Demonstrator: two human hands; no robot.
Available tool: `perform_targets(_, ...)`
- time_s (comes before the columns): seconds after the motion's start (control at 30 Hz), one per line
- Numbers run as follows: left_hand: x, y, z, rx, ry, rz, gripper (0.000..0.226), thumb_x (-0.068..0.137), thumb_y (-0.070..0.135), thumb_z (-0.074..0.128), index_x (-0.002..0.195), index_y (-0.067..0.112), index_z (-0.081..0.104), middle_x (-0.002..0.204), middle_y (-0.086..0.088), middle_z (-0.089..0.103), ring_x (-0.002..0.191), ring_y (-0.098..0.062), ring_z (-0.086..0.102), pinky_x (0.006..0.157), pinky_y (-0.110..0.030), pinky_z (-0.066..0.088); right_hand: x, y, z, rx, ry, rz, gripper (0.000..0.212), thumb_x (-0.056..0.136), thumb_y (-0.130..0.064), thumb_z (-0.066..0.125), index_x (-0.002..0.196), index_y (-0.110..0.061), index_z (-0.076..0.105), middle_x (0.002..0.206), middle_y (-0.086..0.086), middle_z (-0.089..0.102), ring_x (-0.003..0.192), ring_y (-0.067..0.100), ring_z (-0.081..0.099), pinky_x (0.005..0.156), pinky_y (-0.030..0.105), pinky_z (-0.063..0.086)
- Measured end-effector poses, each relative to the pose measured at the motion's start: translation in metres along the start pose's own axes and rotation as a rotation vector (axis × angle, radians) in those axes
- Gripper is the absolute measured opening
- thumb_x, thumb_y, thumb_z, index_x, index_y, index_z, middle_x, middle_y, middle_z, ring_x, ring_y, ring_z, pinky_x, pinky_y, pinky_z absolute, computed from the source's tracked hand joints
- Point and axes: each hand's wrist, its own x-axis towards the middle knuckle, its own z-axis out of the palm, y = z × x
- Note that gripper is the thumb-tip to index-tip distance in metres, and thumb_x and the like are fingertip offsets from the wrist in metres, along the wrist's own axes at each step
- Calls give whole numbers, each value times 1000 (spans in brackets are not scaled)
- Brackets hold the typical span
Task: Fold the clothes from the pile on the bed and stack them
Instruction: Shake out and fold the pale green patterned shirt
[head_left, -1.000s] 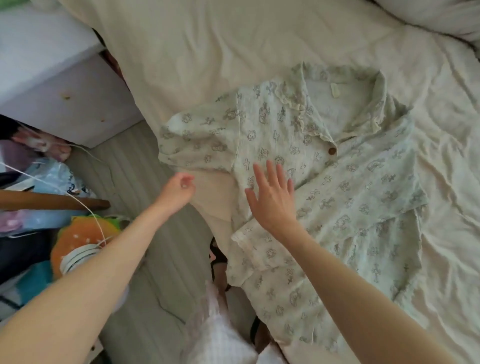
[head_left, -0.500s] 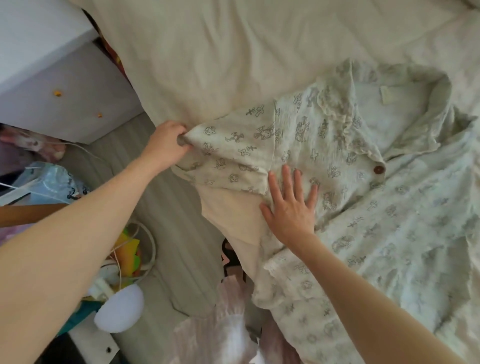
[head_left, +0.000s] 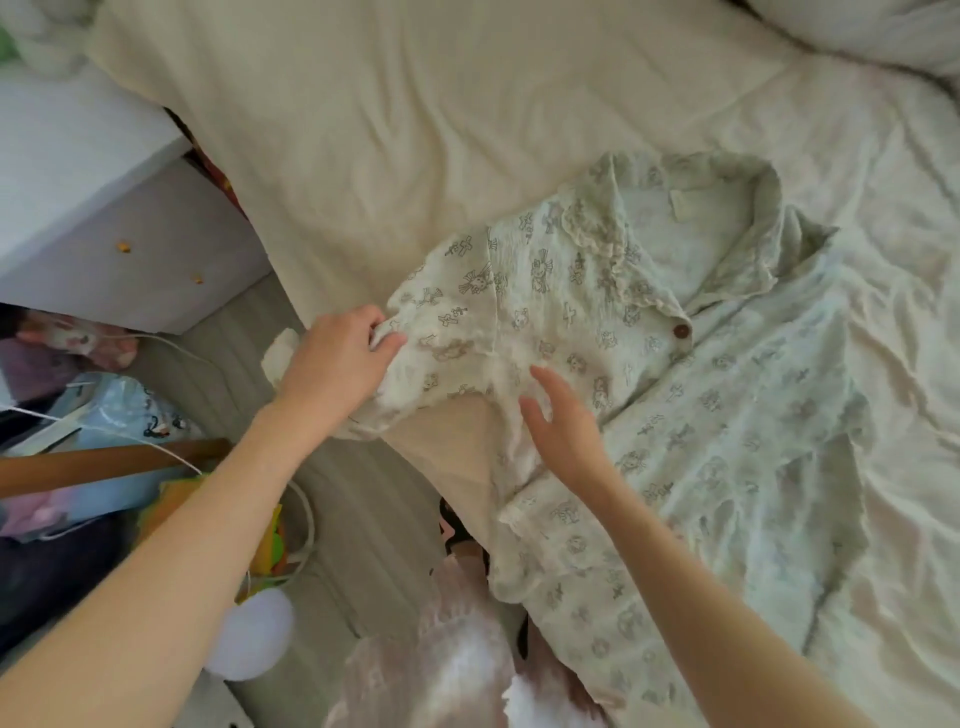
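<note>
A: Cream bed sheet (head_left: 467, 130), rumpled, fills most of what we see; the grey floor (head_left: 358, 499) runs along its left edge, and a white bedside cabinet (head_left: 104, 208) stands at upper left.

B: Item, largest garment?

A: One pale green pyjama shirt (head_left: 701, 415), printed with small figures, spread front-up on the sheet, collar toward the head of the bed, lower hem hanging over the near edge. One brown button (head_left: 681, 330) shows below the collar.

B: Item, left hand?

A: Our left hand (head_left: 337, 364), arm reaching in from lower left, fingers curled round the cuff end of the shirt's short sleeve (head_left: 447, 332). It grips that bunched cloth at the bed's edge, with the sleeve running from the grip up to the shoulder seam.

B: Item, right hand?

A: Our right hand (head_left: 563, 421), arm coming from lower right, fingers straight and slightly spread, holding nothing. It lies over the shirt's side just below the armpit; we cannot tell whether the palm touches the cloth or hangs just above it. The sleeve lies between the two hands.

B: Smaller lots?

A: Floor clutter at left: one white round object (head_left: 254, 642), one white cord (head_left: 306, 519).
</note>
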Motion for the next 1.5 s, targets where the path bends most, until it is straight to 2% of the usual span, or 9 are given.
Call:
perform_targets(0.1, -20, 78, 12, -195, -89, 74, 24, 92, 33, 56, 78, 12, 56, 63, 2, 54, 54, -10, 46, 48, -23, 33, -47, 15, -29, 409, 80, 156, 39, 100, -33, 42, 138, -23, 46, 138, -5, 50, 125, 9, 47, 103, 26, 37)
perform_targets(0.27, -61, 185, 63, -434, -501, 196, 48, 94, 40, 50, 137, 20, 45, 131, 3, 57, 116, -8, 52, 87, -17, 35, -111, 72, -78, 858, 190, 370, 36, 100, -37, 41, 131, -21, 49, 125, 1, 60, 111, 15, 59, 99, 36, 45)
perform_targets(0.57, -106, 112, 159, -236, -141, -223, 62, 87, 21, 63, 141, 9, 35, 143, -15, 38, 133, -30, 35, 109, -37, 28, -141, 155, -109, 632, 72, 376, 41, 100, -32, 42, 139, -19, 42, 133, 2, 52, 118, 17, 52, 103, 39, 42)
perform_targets(0.7, -130, 108, 196, -31, -202, -13, 58, 92, 20, 56, 144, 12, 31, 155, -7, 19, 144, -22, 13, 115, -38, 15, -151, 173, -93, 620, 19, 357, 36, 100, -28, 43, 134, -18, 47, 124, 1, 58, 107, 13, 58, 94, 34, 48)
perform_targets(0.87, -114, 127, 198, 74, -14, -97, 62, 86, 2, 52, 143, 12, 29, 150, -11, 27, 138, -30, 20, 110, -44, 22, -171, 196, -90, 701, 43, 395, 22, 101, -25, 43, 117, -22, 57, 105, -3, 67, 96, 12, 64, 83, 29, 52)
perform_targets(1.0, -105, 117, 173, 242, -224, -302, 45, 89, 13, 52, 133, 12, 44, 131, -16, 51, 122, -34, 44, 97, -40, 35, -186, 212, -101, 741, 91, 425, 20, 100, -24, 45, 104, -20, 64, 96, 0, 70, 91, 16, 67, 81, 33, 54)
perform_targets(1.23, -152, 202, 138, -167, -150, 154, 16, 89, 21, 57, 104, 18, 61, 84, 7, 60, 67, -6, 53, 56, -11, 37, -191, 223, -124, 798, 150, 389, 24, 101, -28, 40, 105, -19, 62, 100, 3, 69, 97, 17, 65, 81, 31, 53)
perform_targets(1.37, -183, 273, 155, -424, -495, 360, 39, 94, 30, 52, 133, 27, 49, 111, 21, 54, 95, 12, 50, 73, -1, 40, -191, 231, -140, 1031, 246, 438, 35, 101, -41, 34, 112, -17, 57, 107, 5, 64, 101, 18, 60, 84, 36, 50)
perform_targets(1.5, -184, 272, 186, -489, -514, 229, 32, 98, 27, 45, 129, 26, 52, 125, 10, 58, 108, 1, 51, 91, -15, 40, -182, 243, -152, 1119, 261, 481, 41, 100, -45, 35, 126, -17, 50, 115, 3, 59, 105, 18, 57, 87, 38, 49)
